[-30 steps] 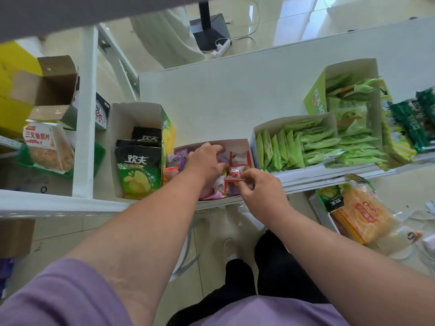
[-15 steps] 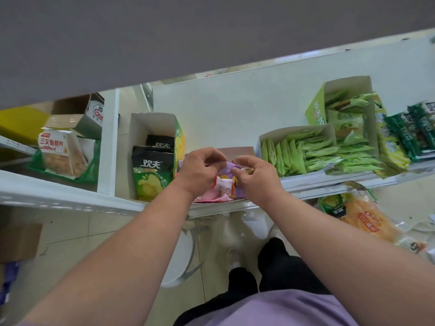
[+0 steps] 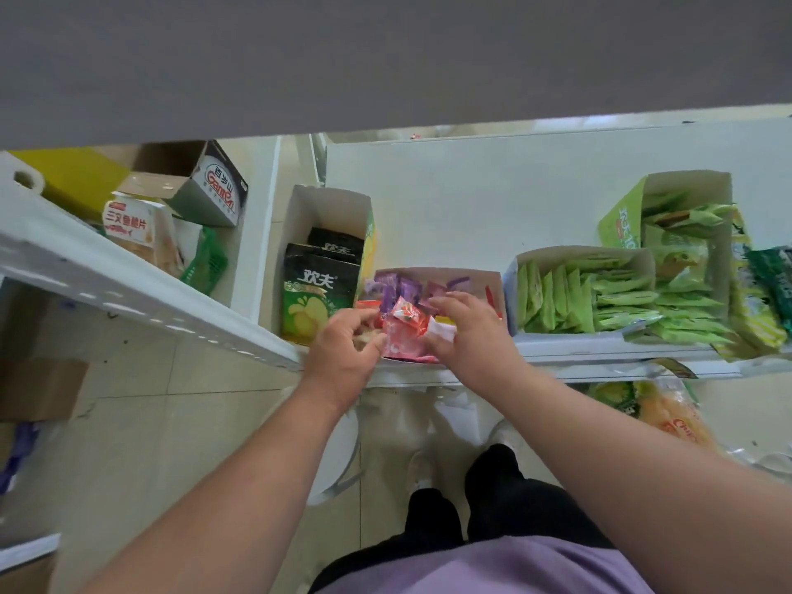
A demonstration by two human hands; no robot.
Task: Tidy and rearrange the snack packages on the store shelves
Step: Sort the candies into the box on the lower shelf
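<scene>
Head view: your left hand (image 3: 343,347) and right hand (image 3: 467,336) pinch a red snack packet (image 3: 405,325) from either side, above the open box (image 3: 480,280) at the shelf's (image 3: 600,349) front edge.

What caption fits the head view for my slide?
Both hands, left hand and right hand, gather red snack packets in an open shelf box.

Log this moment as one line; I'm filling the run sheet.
left hand: holds red packet | right hand: touches packets | place: middle box | shelf tidying: not yet done
</scene>
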